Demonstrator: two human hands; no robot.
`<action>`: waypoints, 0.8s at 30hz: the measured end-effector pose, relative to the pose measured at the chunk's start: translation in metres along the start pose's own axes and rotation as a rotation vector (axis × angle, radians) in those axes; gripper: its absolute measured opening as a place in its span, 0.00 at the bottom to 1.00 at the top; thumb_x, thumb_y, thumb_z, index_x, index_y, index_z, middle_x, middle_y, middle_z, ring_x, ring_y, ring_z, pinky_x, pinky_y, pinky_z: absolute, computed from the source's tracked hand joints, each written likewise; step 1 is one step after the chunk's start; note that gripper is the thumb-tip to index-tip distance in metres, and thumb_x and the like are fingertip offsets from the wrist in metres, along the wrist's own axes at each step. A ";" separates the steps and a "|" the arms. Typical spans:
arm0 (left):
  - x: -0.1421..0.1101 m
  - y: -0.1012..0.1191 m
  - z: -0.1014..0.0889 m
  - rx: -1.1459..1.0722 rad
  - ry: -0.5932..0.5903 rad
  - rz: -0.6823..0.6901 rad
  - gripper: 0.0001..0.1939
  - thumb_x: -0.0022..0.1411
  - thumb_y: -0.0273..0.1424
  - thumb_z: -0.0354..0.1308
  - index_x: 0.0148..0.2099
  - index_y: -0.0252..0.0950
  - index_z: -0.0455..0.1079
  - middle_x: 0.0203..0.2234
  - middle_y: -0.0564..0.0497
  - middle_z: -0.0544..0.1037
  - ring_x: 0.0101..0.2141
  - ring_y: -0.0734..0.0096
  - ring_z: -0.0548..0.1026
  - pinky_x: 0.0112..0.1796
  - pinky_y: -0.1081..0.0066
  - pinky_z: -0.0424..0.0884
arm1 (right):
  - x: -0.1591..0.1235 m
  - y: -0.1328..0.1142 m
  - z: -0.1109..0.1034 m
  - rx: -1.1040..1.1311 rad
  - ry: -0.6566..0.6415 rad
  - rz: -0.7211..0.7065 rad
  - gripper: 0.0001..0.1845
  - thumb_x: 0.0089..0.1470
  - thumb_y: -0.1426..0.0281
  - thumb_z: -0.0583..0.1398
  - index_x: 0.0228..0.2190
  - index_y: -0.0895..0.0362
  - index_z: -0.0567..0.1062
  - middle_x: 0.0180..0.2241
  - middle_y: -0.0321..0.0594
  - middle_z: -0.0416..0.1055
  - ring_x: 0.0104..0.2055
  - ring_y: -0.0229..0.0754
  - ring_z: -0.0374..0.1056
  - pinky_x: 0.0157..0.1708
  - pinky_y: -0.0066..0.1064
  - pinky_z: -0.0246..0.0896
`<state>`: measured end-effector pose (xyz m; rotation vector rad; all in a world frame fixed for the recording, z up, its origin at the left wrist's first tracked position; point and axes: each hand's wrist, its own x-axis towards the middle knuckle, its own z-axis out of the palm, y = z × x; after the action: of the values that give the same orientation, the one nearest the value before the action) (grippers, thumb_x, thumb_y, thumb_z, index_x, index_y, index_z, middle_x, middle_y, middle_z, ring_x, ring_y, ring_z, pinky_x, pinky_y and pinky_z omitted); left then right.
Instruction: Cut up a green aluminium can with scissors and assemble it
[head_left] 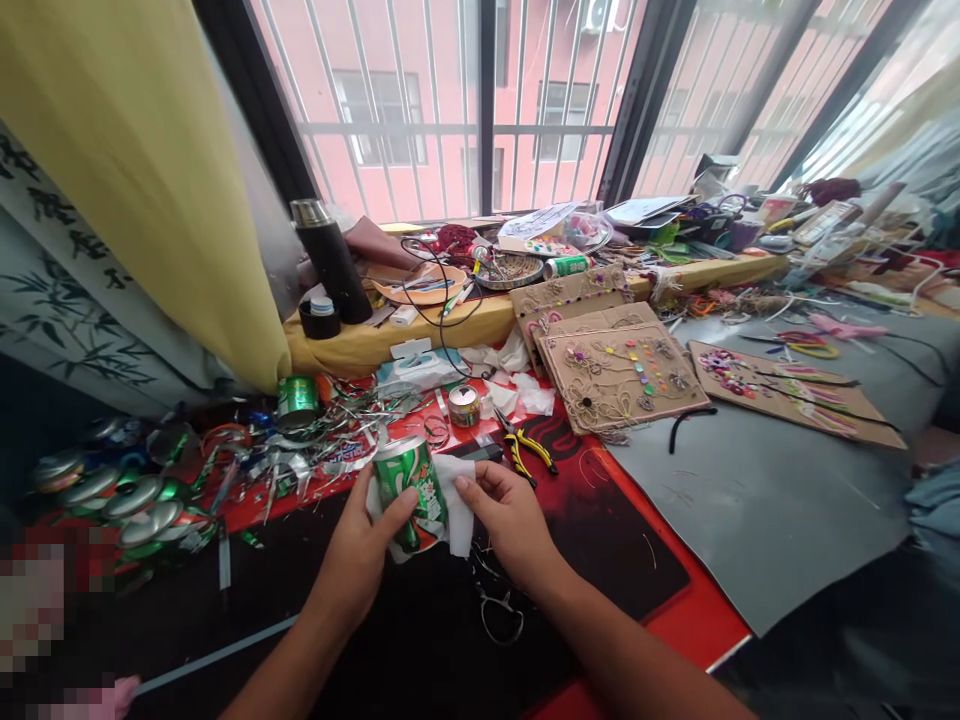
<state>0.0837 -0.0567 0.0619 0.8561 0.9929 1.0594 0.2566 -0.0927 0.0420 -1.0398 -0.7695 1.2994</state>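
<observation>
My left hand [367,540] is wrapped round a green drink can [411,485], thumb across its front, holding it above the dark mat. A white tissue [459,505] lies behind and beside the can. My right hand [514,515] pinches the tissue's right edge between thumb and fingers. Below the hands lies a pair of glasses [501,618]. Just beyond my right hand rest yellow-and-black pliers [529,450]. A small cut can piece [464,405] stands farther back, near crumpled tissues [532,395].
Cut can ends [139,497] and metal strips [300,450] pile up at the left. A black thermos [330,262] stands on the cluttered sill. Decorated cardboard panels [607,365] lean at the back right, beside a grey sheet [772,500]. A pink-covered, partly blurred shape shows at lower left.
</observation>
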 end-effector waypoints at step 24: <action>-0.040 -0.003 0.034 -0.170 -0.083 -0.112 0.37 0.56 0.49 0.76 0.63 0.39 0.74 0.52 0.41 0.85 0.51 0.48 0.84 0.52 0.57 0.80 | -0.003 -0.005 0.003 0.014 0.065 -0.186 0.27 0.51 0.48 0.76 0.44 0.53 0.81 0.32 0.33 0.74 0.33 0.40 0.71 0.35 0.30 0.68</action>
<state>0.1091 -0.0989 0.0797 0.6919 0.8584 0.9891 0.2554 -0.0948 0.0481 -0.9708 -0.7879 1.1059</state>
